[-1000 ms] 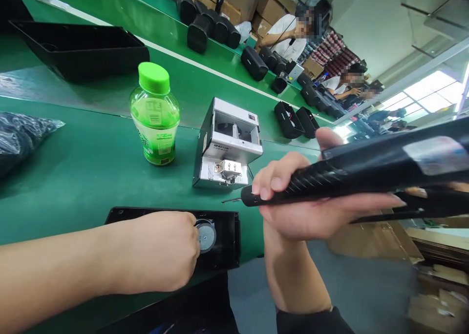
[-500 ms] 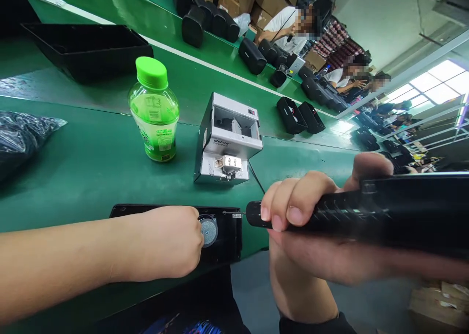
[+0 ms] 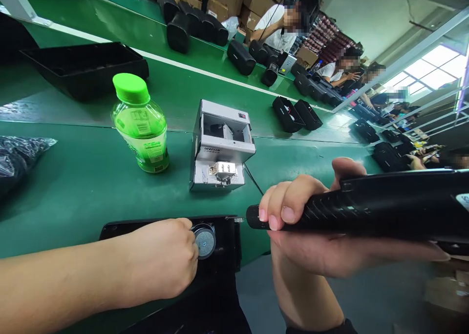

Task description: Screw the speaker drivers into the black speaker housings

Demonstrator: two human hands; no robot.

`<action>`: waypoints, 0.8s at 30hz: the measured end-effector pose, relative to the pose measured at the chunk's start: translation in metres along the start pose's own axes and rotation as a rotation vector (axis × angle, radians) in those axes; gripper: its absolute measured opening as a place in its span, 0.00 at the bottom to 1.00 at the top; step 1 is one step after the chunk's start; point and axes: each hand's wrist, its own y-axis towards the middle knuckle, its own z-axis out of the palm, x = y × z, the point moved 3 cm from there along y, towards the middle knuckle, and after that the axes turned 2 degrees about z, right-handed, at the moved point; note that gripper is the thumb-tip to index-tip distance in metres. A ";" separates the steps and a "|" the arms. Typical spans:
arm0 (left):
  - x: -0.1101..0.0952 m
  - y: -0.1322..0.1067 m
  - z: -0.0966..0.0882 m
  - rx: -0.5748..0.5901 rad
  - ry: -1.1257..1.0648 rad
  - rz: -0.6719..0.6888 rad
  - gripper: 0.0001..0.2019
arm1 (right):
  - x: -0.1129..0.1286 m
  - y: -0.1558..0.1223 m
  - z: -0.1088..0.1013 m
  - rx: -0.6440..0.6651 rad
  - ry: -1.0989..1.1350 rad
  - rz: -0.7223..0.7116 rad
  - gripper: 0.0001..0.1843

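My right hand (image 3: 293, 212) grips a black electric screwdriver (image 3: 381, 204), held almost level. Its thin bit reaches left to the far right corner of a black speaker panel (image 3: 225, 243) lying near the table's front edge. A round speaker driver (image 3: 205, 241) with a grey back sits in the panel. My left hand (image 3: 172, 256) rests closed over the panel, left of the driver and partly covering it. Its fingertips are hidden, so what they grip does not show. Beyond the panel stands a grey screw feeder (image 3: 223, 151) marked WEIXIN.
A green-capped drink bottle (image 3: 141, 129) stands left of the feeder. Farther back are an open black housing (image 3: 88, 75) and two small open cases (image 3: 289, 114). A plastic-wrapped bundle (image 3: 22, 160) lies at left. Co-workers (image 3: 278, 26) sit across the line among black speakers (image 3: 241, 56).
The view has shifted, so the table things appear lower and slightly left. The screwdriver stays in my right hand with its bit at the panel's corner. My left hand stays closed on the panel.
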 end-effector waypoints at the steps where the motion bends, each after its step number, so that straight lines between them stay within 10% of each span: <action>1: 0.000 0.000 -0.002 -0.001 0.011 0.004 0.14 | 0.000 0.000 -0.001 -0.001 0.010 0.002 0.33; 19: 0.003 0.004 -0.007 0.178 -0.013 0.030 0.14 | -0.003 0.005 -0.016 -0.045 0.022 0.043 0.34; 24: 0.022 0.006 -0.038 0.123 -0.130 -0.075 0.14 | 0.005 0.000 -0.022 -0.039 0.019 0.049 0.32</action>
